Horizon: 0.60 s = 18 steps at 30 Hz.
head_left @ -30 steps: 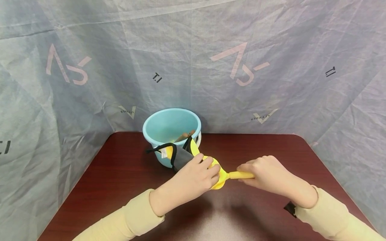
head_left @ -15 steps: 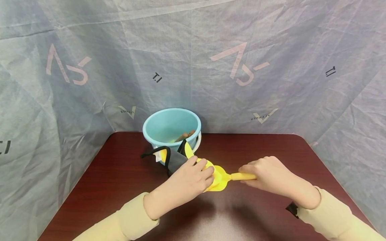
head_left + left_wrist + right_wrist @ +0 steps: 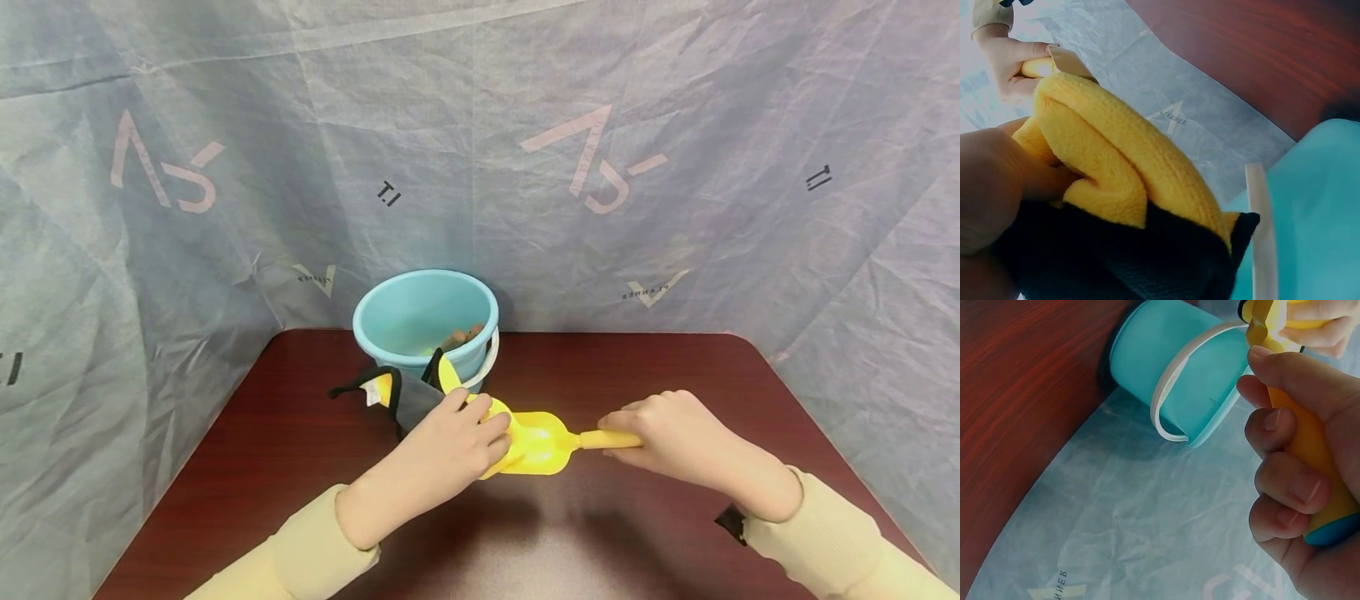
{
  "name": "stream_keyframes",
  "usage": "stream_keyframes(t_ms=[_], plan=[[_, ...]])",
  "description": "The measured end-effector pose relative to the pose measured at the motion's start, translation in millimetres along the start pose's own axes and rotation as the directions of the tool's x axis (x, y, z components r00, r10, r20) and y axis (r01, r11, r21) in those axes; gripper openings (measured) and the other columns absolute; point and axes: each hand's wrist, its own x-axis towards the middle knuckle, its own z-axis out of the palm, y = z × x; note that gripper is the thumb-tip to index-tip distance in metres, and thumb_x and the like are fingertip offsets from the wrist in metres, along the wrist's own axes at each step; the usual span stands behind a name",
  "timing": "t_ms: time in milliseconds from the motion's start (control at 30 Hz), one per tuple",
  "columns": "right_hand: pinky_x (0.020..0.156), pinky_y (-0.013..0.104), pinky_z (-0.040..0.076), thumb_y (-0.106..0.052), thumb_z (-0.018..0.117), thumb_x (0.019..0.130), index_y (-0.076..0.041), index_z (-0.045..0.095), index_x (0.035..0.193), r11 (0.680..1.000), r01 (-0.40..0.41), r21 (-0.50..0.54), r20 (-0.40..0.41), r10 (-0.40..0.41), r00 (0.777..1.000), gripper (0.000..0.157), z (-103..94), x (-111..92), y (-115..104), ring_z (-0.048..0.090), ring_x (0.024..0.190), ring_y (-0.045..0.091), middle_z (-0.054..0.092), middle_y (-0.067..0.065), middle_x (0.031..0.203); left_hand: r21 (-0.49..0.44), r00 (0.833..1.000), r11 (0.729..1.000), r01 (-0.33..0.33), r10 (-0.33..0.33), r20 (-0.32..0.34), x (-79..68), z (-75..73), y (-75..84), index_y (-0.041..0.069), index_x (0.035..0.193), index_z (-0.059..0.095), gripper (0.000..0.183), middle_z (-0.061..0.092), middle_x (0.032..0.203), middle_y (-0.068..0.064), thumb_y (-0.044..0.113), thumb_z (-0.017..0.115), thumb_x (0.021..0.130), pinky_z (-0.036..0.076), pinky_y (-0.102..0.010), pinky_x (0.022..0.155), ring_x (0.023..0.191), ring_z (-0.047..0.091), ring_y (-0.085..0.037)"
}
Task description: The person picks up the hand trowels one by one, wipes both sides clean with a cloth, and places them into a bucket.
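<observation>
My right hand (image 3: 667, 442) grips the handle of a small yellow shovel (image 3: 546, 442). In the right wrist view the fingers curl round that handle (image 3: 1310, 440), which has a teal end. Left of it, my left hand (image 3: 442, 437) holds a soft cloth (image 3: 417, 405), dark grey and yellow with black edging and a white tag. The cloth is bunched over the far part of the shovel's blade and hides its tip. Up close in the left wrist view, the cloth's fleecy yellow side (image 3: 1116, 156) folds over beside the thumb. Both hands are above the table.
Behind the cloth stands a light blue bucket (image 3: 375, 333) with a white handle (image 3: 489, 364). Some brown items (image 3: 459, 338) lie inside it. The dark red table (image 3: 637, 375) ends at a grey fabric backdrop (image 3: 480, 233) behind and at both sides.
My left hand has slid left with the cloth along the shovel, so more of the yellow blade shows. The right hand has shifted slightly right, still gripping the handle.
</observation>
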Motion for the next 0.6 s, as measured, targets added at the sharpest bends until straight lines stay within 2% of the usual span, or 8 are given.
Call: stream_keyframes(t_ms=[333, 600], plan=[[0.042, 0.016, 0.026, -0.023, 0.084, 0.061, -0.029, 0.068, 0.079, 1.0, -0.008, -0.001, 0.019, 0.008, 1.0, 0.025, -1.4, -2, 0, 0.031, 0.05, -0.006, 0.053, -0.023, 0.064, -0.005, 0.998, 0.999, 0.039, -0.039, -0.039, -16.8, 0.0, -8.2, 0.019, 0.084, 0.068, 0.017, 0.057, 0.089, 0.003, 0.005, 0.065, 0.075, 0.035, -0.032, 0.068, 0.077, 0.045, -0.019], [0.043, 0.017, 0.032, -0.023, 0.084, 0.06, -0.028, 0.068, 0.08, 1.0, -0.009, 0.0, 0.0, 0.009, 1.0, 0.026, -4.7, -4, 2, 0.036, 0.052, -0.005, 0.058, -0.021, 0.069, -0.006, 0.996, 0.996, 0.09, -0.09, -0.016, -32.4, 3.2, -15.8, 0.019, 0.084, 0.066, 0.02, 0.057, 0.089, 0.002, 0.002, 0.066, 0.073, 0.038, -0.033, 0.07, 0.08, 0.047, -0.021]])
